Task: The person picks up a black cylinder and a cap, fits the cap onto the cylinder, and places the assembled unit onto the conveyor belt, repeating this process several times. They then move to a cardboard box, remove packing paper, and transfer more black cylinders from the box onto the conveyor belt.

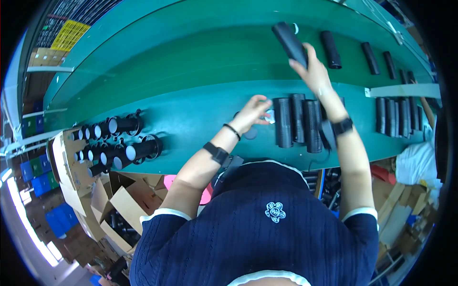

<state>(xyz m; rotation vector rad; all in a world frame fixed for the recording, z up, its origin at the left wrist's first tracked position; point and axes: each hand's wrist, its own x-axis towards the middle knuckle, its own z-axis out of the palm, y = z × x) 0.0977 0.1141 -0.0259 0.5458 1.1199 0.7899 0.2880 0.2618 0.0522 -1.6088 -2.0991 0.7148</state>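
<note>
The black tube (287, 42) is right of centre near the top of the frame, its lower end held in my right hand (311, 70), between thumb and fingers. It looks stiff, probably light and slightly slippery, best gripped round the barrel. Mid-frame, my left hand (250, 113) curls loosely beside a pale piece (270, 117); I can't tell whether I'm pinching it. Finely patterned black cylinders (284, 126) lie nearby on the smooth green table (195, 112).

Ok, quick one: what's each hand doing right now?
Left hand: fingers bent beside a small pale piece; cannot tell whether it grips it.
Right hand: closed around one end of a black cylinder.
</note>
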